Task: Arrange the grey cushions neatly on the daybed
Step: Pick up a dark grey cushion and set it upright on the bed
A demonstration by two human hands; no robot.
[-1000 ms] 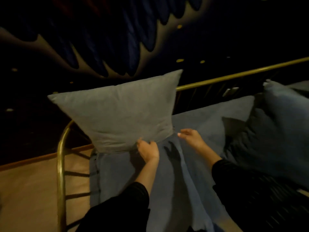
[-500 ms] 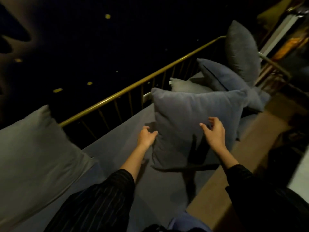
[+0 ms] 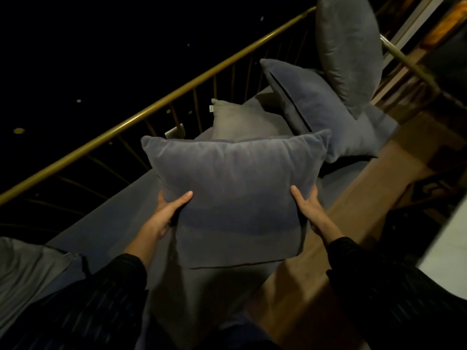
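I hold a square grey cushion [image 3: 235,193] upright above the daybed's grey mattress [image 3: 111,223]. My left hand [image 3: 166,210] grips its left edge and my right hand [image 3: 307,208] grips its right edge. Behind it a lighter grey cushion [image 3: 240,120] lies near the brass rail. A darker cushion with a zip [image 3: 318,107] leans further back, and another grey cushion [image 3: 348,46] stands on end at the far end. A light grey cushion [image 3: 22,271] shows at the lower left edge.
A brass back rail [image 3: 161,104] with thin spindles runs diagonally along the daybed's far side. A second brass rail [image 3: 409,64] closes the far end. Wooden floor [image 3: 379,178] lies along the right side. The wall behind is very dark.
Both hands have closed on the square cushion's sides and lifted it toward me. A second ago they were on the light grey cushion at the left end, and my view has swung right.
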